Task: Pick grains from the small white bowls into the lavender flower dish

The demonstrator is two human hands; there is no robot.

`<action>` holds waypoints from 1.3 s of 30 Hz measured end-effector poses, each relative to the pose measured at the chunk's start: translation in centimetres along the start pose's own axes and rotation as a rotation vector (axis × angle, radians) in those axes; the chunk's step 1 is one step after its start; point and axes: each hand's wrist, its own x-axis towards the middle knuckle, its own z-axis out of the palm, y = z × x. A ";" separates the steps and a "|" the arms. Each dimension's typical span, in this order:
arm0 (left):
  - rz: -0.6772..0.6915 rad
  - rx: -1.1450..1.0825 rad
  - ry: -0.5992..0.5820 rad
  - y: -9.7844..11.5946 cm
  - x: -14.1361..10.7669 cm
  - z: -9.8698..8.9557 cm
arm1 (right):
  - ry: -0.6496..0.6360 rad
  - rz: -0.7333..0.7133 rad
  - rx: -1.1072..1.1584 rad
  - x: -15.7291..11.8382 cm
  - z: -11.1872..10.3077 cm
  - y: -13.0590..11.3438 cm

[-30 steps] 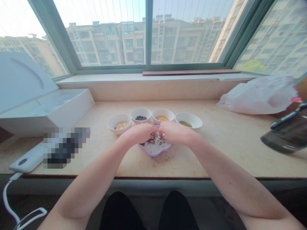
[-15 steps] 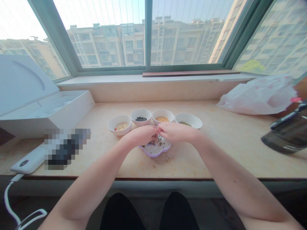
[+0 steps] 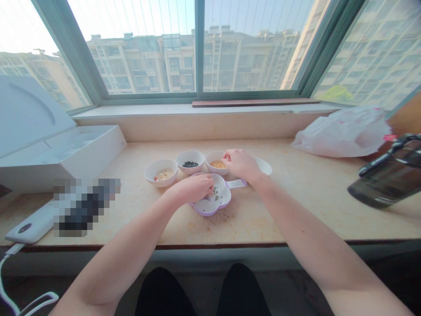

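My left hand (image 3: 192,188) sits over the left side of a lilac-rimmed, flower-shaped white dish (image 3: 213,206), its fingertips curled down inside. Small dark green beans (image 3: 215,192) lie scattered in the dish. My right hand (image 3: 240,164) has pinched fingers at the edge of a white bowl of yellow split grains (image 3: 215,158). That hand hides most of a white bowl (image 3: 265,166) behind it, and its contents do not show. Two more white bowls stand to the left, one of black beans (image 3: 190,157) and one of pale flakes with red bits (image 3: 160,172).
The items stand on a cream marble sill (image 3: 296,219) with a dark front edge. On the left are an open white box (image 3: 62,153), a pixelated object (image 3: 85,206) and a white power bank (image 3: 29,226). On the right are a white plastic bag (image 3: 342,134) and a dark bottle (image 3: 384,175).
My right hand has moved away from the dish, up and forward to the yellow-grain bowl, uncovering a small handle on the dish. My left hand stays over the dish.
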 end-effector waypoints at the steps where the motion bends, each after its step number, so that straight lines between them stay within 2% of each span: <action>1: 0.019 0.037 -0.002 0.0 0.0 0.1 | -0.005 -0.002 -0.011 0.0 0.0 0.0; 11: 0.090 0.180 -0.023 -0.2 0.0 0.2 | -0.011 -0.019 0.016 -0.2 0.2 0.1; 17: 0.041 0.094 -0.033 0.0 -0.1 0.3 | -0.028 -0.106 0.076 -0.9 0.0 -0.4; 19: 0.016 -0.018 -0.005 -0.1 -0.3 -0.1 | -0.011 -0.128 0.112 -1.1 0.0 -0.4; 22: -0.063 -0.231 0.099 -0.3 -0.7 -1.2 | 0.019 -0.141 0.215 -1.2 0.0 -0.3; 24: -0.100 -0.285 0.140 -0.6 -0.9 -2.0 | 0.020 -0.149 0.318 -1.3 0.0 -0.2; 27: -0.226 -0.556 0.216 -0.8 -1.0 -3.1 | -0.048 -0.153 0.558 -1.6 0.0 -0.3; 30: -0.227 -0.794 0.270 -0.9 -1.1 -3.6 | -0.196 -0.150 0.839 -2.1 -0.1 -0.5; 32: -0.229 -0.968 0.291 -0.9 -1.2 -3.7 | -0.252 -0.154 0.974 -2.3 -0.2 -0.8; 36: -0.221 -1.182 0.323 -0.8 -1.1 -3.5 | -0.232 -0.196 1.096 -2.7 -0.2 -1.4; 39: -0.217 -1.300 0.300 -0.7 -0.9 -3.0 | -0.199 -0.228 1.116 -2.7 0.1 -1.7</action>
